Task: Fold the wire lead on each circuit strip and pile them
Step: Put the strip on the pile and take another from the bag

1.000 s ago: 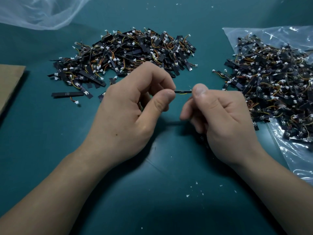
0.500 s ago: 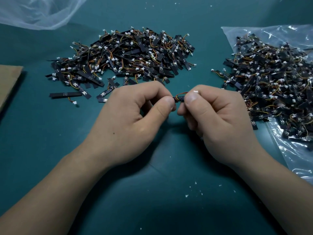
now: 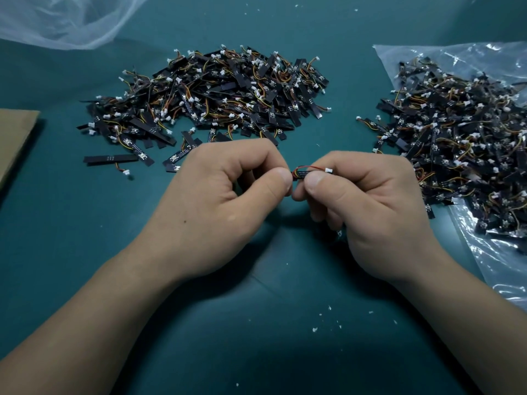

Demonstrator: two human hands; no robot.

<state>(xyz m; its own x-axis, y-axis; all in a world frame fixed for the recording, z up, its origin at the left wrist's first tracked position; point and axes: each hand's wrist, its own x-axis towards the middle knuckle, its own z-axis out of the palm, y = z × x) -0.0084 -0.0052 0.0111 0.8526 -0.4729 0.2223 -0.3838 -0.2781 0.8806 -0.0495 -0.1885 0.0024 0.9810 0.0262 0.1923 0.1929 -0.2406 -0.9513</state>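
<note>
- The left hand (image 3: pixel 216 206) and right hand (image 3: pixel 368 212) meet in mid-view, thumb tips nearly touching. Each pinches 1 end of the same circuit strip (image 3: pixel 299 174) between thumb and forefinger.
- Only a short black stretch of the strip shows between the thumbs. Its long axis runs 9 to 3 o'clock, and both hands are equally near it.
- The wire lead (image 3: pixel 309 167) arches over the top of the strip from the left end, and its white plug (image 3: pixel 328 169) lies against the right forefinger. The fold looks close to done, though I cannot tell whether the lead is pressed flat.
- A broad pile (image 3: pixel 216 95) of strips lies at 12 o'clock from the hands, near the left knuckles. It is probably where this strip goes, which would mean a short forward reach with nothing in between.
- A second heap (image 3: pixel 462 138) lies at 2 o'clock on a clear plastic bag (image 3: pixel 507 252), just beside the right hand. I cannot say for sure which of the 2 heaps is finished stock.
- 1 loose strip (image 3: pixel 111 159) lies at 10 o'clock, apart from the pile's edge.
- Further out are a cardboard sheet (image 3: pixel 14 138) at 9 o'clock and filmy plastic (image 3: pixel 65 21) at 11 o'clock.
- White crumbs (image 3: pixel 315 329) dot the green mat (image 3: pixel 256 366) at 6 o'clock.
</note>
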